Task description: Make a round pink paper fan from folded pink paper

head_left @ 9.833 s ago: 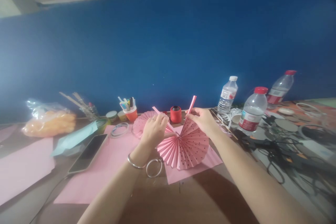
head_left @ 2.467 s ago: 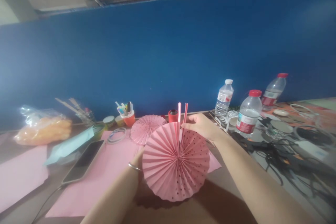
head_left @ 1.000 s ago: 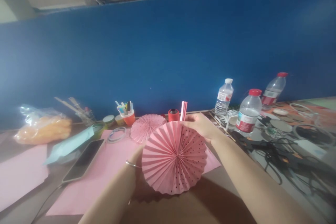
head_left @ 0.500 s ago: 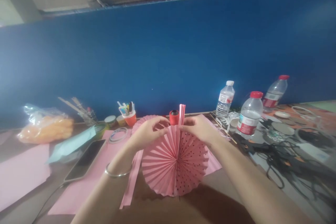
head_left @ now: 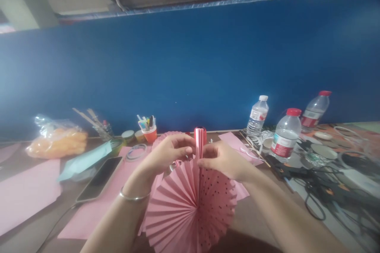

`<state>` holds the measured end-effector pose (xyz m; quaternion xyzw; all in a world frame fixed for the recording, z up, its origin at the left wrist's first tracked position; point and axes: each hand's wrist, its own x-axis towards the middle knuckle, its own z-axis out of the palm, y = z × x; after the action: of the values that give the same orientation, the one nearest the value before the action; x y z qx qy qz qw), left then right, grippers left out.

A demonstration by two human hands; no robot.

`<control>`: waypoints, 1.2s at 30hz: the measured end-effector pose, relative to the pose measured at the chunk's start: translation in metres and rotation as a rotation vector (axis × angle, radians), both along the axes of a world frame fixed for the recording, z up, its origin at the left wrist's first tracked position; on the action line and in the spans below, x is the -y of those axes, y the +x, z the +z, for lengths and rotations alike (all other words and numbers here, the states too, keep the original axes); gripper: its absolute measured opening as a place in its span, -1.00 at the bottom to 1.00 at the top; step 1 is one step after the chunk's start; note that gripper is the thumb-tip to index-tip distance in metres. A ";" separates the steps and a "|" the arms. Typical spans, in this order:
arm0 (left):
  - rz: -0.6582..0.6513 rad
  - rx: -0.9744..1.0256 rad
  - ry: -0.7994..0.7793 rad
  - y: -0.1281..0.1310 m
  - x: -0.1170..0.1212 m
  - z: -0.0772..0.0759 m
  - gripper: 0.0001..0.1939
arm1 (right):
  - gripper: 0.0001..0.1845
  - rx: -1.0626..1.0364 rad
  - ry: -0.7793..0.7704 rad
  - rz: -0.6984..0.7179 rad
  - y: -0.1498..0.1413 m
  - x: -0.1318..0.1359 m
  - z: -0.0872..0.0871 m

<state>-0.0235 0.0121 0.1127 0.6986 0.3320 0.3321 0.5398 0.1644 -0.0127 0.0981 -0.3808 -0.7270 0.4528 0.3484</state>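
Observation:
A round pleated pink paper fan (head_left: 175, 209), its right half dotted with dark specks, hangs tilted below my hands. A narrow folded paper strip (head_left: 200, 142) stands up from its top edge. My right hand (head_left: 230, 161) pinches the base of this strip between thumb and fingers. On the other side, my left hand (head_left: 172, 152) wears a silver bangle (head_left: 135, 197). Its fingers curve toward the strip, with thumb and forefinger apart, and the fingertips are at the strip's left edge. Part of another pleated pink paper piece (head_left: 168, 137) shows behind my left hand.
Pink paper sheets (head_left: 26, 197), a phone (head_left: 99, 178) and a bagged orange item (head_left: 57, 142) lie left. A red cup of pens (head_left: 150, 133) stands at the back. Bottles (head_left: 286, 136) and tangled cables (head_left: 320, 189) occupy the right. A blue partition (head_left: 190, 67) rises behind.
The fan has come lower and nearer to me, tilting so its left half spreads forward. My right hand has closed on the upright strip. The view has shifted slightly.

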 end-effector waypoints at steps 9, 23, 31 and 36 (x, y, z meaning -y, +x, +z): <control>-0.032 0.144 -0.138 0.007 -0.009 -0.020 -0.80 | -0.74 -0.013 -0.058 0.081 -0.003 -0.004 -0.006; 0.002 0.197 -0.131 0.008 -0.008 -0.017 -0.82 | -0.78 0.024 0.014 0.006 -0.005 -0.004 -0.009; 0.087 0.100 -0.002 0.007 -0.011 -0.018 -0.84 | -0.78 0.065 0.056 -0.052 -0.009 -0.001 -0.010; 0.093 0.077 -0.010 0.008 -0.008 -0.015 -0.82 | -0.77 0.087 0.076 -0.090 -0.009 0.001 -0.009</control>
<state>-0.0156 0.0201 0.0981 0.6664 0.3449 0.3816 0.5397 0.1550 -0.0135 0.0892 -0.4191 -0.7403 0.3918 0.3504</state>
